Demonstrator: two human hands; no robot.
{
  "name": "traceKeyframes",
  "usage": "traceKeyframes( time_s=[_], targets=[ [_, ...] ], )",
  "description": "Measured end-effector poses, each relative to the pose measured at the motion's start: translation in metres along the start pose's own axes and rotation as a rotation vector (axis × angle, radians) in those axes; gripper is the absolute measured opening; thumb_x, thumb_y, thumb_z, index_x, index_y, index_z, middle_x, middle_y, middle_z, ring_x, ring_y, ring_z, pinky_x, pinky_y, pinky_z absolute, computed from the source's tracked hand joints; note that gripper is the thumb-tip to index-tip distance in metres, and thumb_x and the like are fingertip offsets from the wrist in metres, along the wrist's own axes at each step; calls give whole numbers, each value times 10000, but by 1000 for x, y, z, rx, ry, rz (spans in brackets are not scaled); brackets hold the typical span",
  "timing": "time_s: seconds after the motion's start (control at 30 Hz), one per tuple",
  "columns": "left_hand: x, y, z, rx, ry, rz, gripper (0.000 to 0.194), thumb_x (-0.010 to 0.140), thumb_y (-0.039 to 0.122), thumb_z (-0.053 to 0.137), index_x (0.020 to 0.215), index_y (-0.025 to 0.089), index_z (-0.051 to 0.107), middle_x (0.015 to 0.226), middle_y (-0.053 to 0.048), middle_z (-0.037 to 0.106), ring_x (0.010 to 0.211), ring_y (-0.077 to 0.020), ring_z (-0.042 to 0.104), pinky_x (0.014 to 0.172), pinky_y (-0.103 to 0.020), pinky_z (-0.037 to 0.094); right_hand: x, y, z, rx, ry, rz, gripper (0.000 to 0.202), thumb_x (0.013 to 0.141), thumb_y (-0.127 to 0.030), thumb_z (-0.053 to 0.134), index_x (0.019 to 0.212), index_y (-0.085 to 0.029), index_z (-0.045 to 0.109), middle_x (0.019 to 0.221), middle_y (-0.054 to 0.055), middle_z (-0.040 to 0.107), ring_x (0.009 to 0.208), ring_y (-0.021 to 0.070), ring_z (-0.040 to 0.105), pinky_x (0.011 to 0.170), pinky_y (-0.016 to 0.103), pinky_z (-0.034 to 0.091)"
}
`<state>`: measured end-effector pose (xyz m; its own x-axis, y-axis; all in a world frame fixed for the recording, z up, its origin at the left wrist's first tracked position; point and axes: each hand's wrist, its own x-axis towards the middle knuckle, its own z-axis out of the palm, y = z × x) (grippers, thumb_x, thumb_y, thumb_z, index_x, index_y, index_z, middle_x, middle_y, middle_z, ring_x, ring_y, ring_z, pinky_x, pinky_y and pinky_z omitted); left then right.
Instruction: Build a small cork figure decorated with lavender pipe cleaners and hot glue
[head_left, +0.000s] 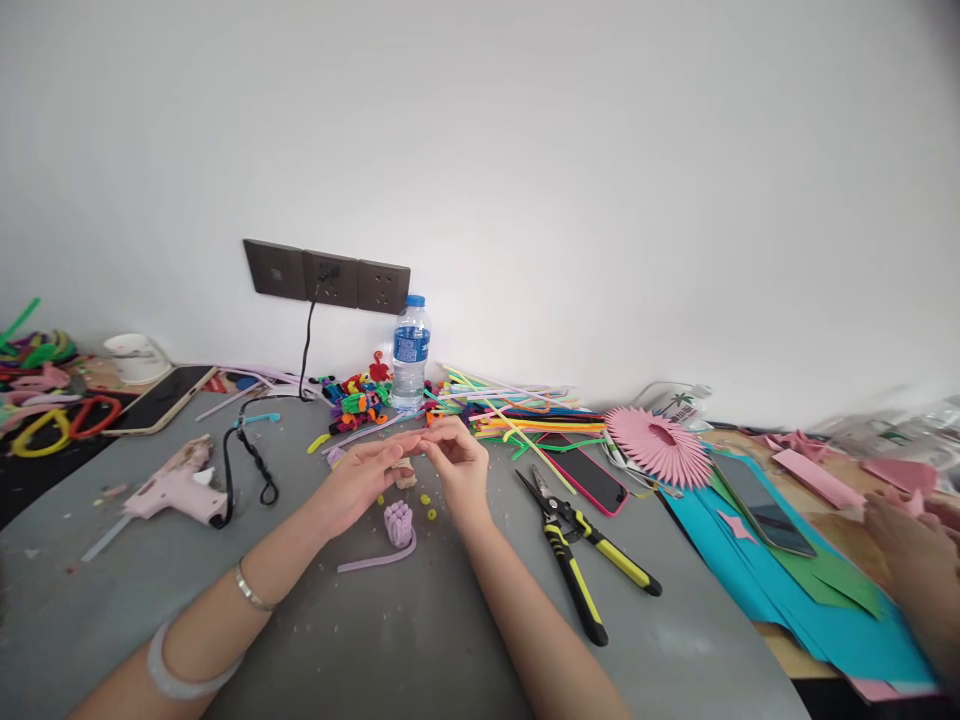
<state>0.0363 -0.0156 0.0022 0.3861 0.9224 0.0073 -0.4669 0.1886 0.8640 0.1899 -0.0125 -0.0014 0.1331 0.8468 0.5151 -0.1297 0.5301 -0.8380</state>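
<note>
My left hand (358,478) and my right hand (460,468) meet above the grey work surface (300,620). The fingertips of both are pinched together, and whatever lies between them is too small or hidden to make out. A beige, brownish lump (406,474) shows just below the fingers, partly covered. Nearer to me stands a bundled lilac pipe-cleaner piece (399,522), one long end (375,564) of which curves out to the left. Small yellow curled bits (431,515) lie around it.
Left lies a pink glue gun (180,490) with its black cord. Yellow-black pruning shears (577,550) lie to the right. Behind are a water bottle (410,355), many pipe cleaners (525,410) and a pink-cased phone (589,475). Another person's hand (911,550) works over pink paper at far right.
</note>
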Motion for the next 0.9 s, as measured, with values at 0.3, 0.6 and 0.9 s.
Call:
traceKeyframes(
  time_s=[0.3,0.6,0.9],
  targets=[
    [-2,4,3,-1,-10,-29,343,740,427,810,978,181,806,1113,-133,735,900,-226,612,742,-352,489,0,1,0,60,20,26,83,764,-297,769,760,-233,716,804,32,623,788,190,569,696,323,463],
    [-1,2,0,44,-52,-28,348,810,435,745,1041,179,790,1251,-140,678,954,-225,585,780,-354,497,2,1,-2,64,7,23,144,749,-343,780,729,-222,704,799,37,628,815,197,577,699,322,464],
    [-1,7,1,83,-22,-26,321,793,451,752,984,198,806,1345,-130,631,1042,-249,588,776,-337,513,6,-1,-5,157,-143,61,178,773,-362,771,740,-221,666,791,26,628,806,198,592,744,336,474]
  ],
)
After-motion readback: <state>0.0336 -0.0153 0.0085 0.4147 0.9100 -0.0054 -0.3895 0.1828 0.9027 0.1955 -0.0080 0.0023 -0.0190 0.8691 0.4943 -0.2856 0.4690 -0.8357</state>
